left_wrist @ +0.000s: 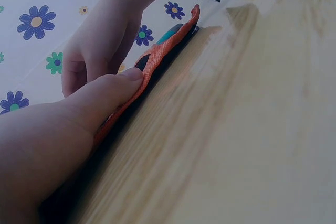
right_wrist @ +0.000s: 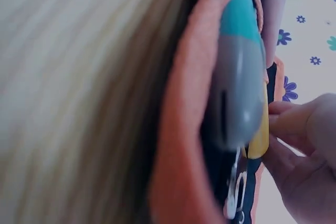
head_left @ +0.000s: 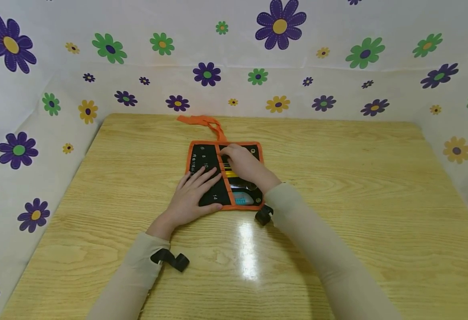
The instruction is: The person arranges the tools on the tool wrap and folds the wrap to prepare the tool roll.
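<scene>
A black fabric tool pouch with orange trim point(head_left: 202, 182) lies unfolded on the table, its left half printed with white numbers. My left hand point(head_left: 190, 195) rests on that half, fingers spread and thumb along the near edge. Over the right half, my right hand point(head_left: 245, 165) bends its fingers down at the orange middle band, near the top; I cannot tell whether they pinch anything. Below that hand sit a yellow tool point(head_left: 231, 174) and a teal-and-grey tool point(head_left: 243, 198) in the pockets. In the right wrist view, metal pieces point(right_wrist: 239, 187) show beside the yellow handle point(right_wrist: 259, 135).
An orange tie strap point(head_left: 202, 121) trails from the pouch's far edge toward the back of the wooden table point(head_left: 338, 178). A white flowered cloth point(head_left: 234, 53) hangs behind and on both sides. Black straps point(head_left: 171, 260) hang at both wrists.
</scene>
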Demonstrator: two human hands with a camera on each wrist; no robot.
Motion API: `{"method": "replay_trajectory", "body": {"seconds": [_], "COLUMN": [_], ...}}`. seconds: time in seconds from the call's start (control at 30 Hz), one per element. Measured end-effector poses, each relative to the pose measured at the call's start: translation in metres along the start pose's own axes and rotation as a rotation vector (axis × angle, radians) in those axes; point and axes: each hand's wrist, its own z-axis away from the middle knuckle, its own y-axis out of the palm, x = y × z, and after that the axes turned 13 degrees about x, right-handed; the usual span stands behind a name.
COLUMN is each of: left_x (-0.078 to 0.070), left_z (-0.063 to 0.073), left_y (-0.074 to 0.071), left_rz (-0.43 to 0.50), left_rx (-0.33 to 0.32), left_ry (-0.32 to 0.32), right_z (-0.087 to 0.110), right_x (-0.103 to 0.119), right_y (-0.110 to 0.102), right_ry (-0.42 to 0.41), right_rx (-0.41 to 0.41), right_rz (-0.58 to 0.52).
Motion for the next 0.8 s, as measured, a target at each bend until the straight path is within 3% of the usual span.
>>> {"method": "replay_trajectory", "body": {"seconds": [0.27, 0.47, 0.8], "left_x": [-0.002, -0.002, -0.002], "left_z": [0.0, 0.0, -0.001], "left_y": [-0.001, 0.0, 0.0], "left_rz": [-0.006, -0.018, -0.01], "left_rx": [0.008, 0.011, 0.012], "left_ry": [-0.002, -0.009, -0.019], "right_z": [0.03, 0.06, 0.088], "right_x": [-0.001, 0.001, 0.006], "right_y": [-0.002, 0.005, 0.019], "right_ry": [-0.051, -0.142, -0.269], "right_rx": [-0.026, -0.014, 0.072], "right_rz": [0.006, 0.068, 0.169]}}
